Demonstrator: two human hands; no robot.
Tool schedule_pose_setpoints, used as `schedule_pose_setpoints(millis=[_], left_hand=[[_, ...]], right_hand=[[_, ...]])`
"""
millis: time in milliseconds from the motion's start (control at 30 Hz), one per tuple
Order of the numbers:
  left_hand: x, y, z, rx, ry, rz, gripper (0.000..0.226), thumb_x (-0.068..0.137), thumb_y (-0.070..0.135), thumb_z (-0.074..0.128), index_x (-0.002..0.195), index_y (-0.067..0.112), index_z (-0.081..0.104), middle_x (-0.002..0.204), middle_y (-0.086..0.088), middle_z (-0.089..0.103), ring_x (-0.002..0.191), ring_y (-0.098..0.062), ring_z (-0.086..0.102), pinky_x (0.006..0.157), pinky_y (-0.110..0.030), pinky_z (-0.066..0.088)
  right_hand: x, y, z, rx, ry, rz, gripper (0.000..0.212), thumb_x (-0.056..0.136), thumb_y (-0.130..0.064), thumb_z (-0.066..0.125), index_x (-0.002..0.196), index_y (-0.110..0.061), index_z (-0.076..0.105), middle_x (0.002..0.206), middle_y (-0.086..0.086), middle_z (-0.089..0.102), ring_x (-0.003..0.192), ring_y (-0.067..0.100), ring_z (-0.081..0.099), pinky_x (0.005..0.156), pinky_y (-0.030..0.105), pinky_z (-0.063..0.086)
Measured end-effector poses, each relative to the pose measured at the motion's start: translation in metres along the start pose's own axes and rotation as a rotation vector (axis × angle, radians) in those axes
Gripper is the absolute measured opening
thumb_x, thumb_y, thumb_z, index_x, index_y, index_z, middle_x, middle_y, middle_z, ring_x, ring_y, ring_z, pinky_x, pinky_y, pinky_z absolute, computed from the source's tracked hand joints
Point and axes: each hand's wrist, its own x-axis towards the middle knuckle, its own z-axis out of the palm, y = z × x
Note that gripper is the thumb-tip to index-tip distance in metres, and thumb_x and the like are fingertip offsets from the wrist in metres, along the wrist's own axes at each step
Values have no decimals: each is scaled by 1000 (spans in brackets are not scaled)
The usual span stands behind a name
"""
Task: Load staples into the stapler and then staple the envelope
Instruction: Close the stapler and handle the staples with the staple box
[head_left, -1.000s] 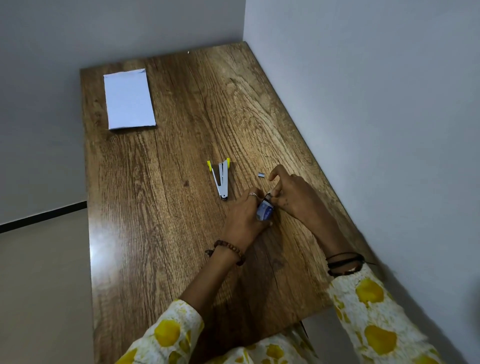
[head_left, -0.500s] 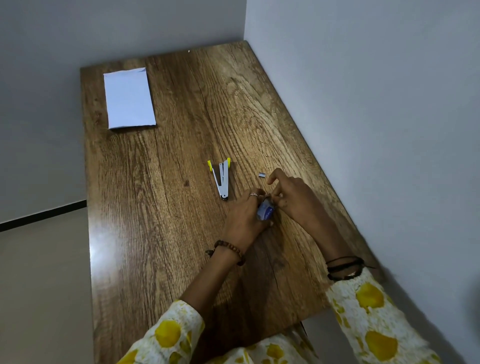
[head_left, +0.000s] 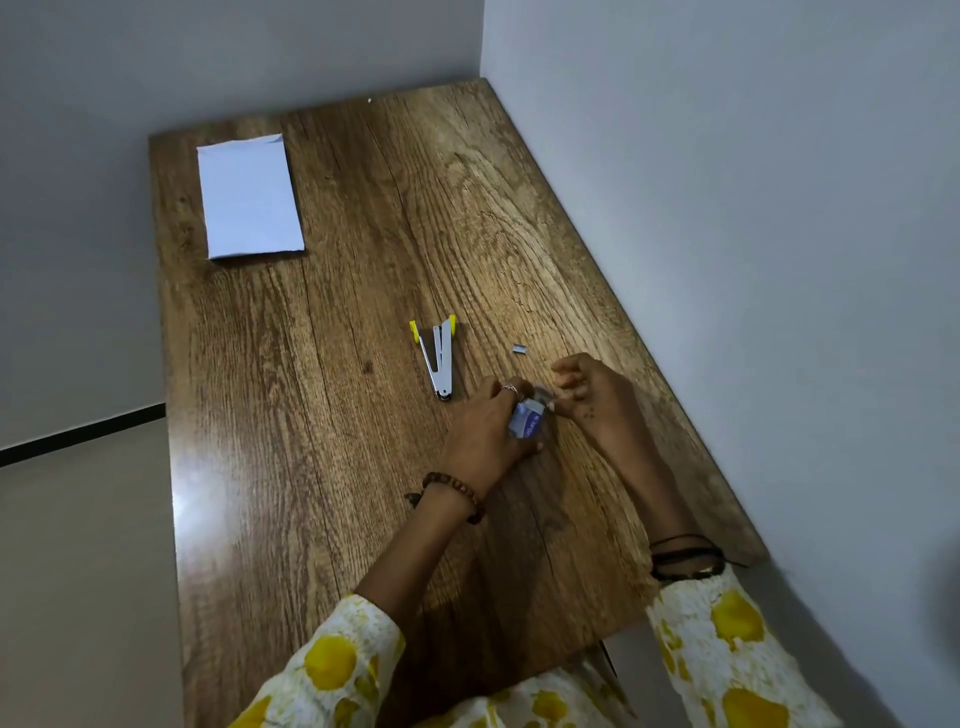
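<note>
Centrally on the wooden table (head_left: 322, 415), whose brown laminate top shows a pronounced dark grain and a glossy sheen near its left edge, lies the stapler (head_left: 439, 358). It is a slim metal unit, opened into a narrow V, with the hinge toward the person and two yellow plastic tips at the far ends. It lies flat and apart from both hands.

The left hand (head_left: 488, 431) is curled around a small staple box (head_left: 525, 420), a blue-and-white cardboard carton with printed lettering too small to read. A ring (head_left: 508, 387) sits on one finger and a bracelet (head_left: 457, 491) of round brown beads circles the wrist. The right hand (head_left: 589, 392) meets the far end of the box, its fingertips pinched together at the opening; whether they grip a staple strip cannot be determined, as that area is blurred. Thin black bands (head_left: 683, 558) circle the right wrist. Both sleeves are a white fabric with yellow blotches.

A short strip of staples (head_left: 520, 349), grey and metallic, lies on the table just beyond the right hand and to the right of the stapler.

The envelope (head_left: 249, 197), a flat white paper rectangle, lies at the far left corner of the table, well apart from everything else.
</note>
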Motion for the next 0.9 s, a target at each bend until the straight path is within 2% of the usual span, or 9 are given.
schedule_pose_setpoints(millis=[133,267,367,467,533,600,700,833,900], left_hand=[[0,1,-1,18,-16,-8,57,73,21,73,123,11,48,118,-10,48,106,-25,48,87,-38,46],[-1,2,-1,19,-3,6,53,73,20,73,118,8,49,117,-10,48,104,-24,49,84,-35,46],[-4,2,1,18,37,17,49,72,19,74,115,7,51,116,-9,50,104,-23,50,84,-34,46],[-6,3,3,-3,63,11,49,73,19,73,114,8,51,117,-8,51,105,-21,49,83,-29,43],[-7,4,3,-26,79,8,50,71,17,74,114,8,50,118,-8,52,106,-20,49,82,-27,41],[-8,5,2,-50,89,1,51,70,16,75,113,8,48,118,-8,53,106,-19,49,81,-24,39],[-8,6,1,-58,98,-8,50,69,16,77,109,8,48,114,-7,55,101,-15,49,74,-19,34],[-9,6,2,-74,116,-30,49,68,16,78,106,8,48,111,-8,56,94,-12,47,72,-18,34],[-9,6,3,-99,121,-52,51,67,15,78,107,8,47,110,-8,57,95,-15,49,72,-22,38]], right_hand=[[-1,0,-1,29,-40,-2,23,80,-5,67,102,-7,68,92,4,67,81,9,60,62,-5,40],[-4,1,1,39,-53,0,18,81,-5,66,99,-6,70,97,6,71,82,10,62,65,-1,44],[-4,1,2,65,-62,6,17,81,-6,66,98,-5,70,97,8,72,81,11,65,70,8,50],[-6,2,4,123,-55,48,16,82,-11,67,97,-6,71,94,9,73,80,15,69,79,28,57],[-6,2,5,137,-48,80,15,82,-11,66,96,-6,71,92,8,72,81,17,69,80,32,57],[-5,0,5,129,-53,91,14,82,-10,66,94,-6,71,90,5,71,80,16,68,79,29,56],[-4,-4,5,110,-58,84,8,79,-6,69,86,-8,69,84,0,68,73,6,62,67,9,51],[-1,-7,3,116,-78,129,15,76,-6,70,91,-6,67,80,3,66,74,9,62,69,20,54],[2,-9,2,142,-117,162,19,78,-3,69,97,-3,68,79,2,65,71,4,60,63,13,53]])
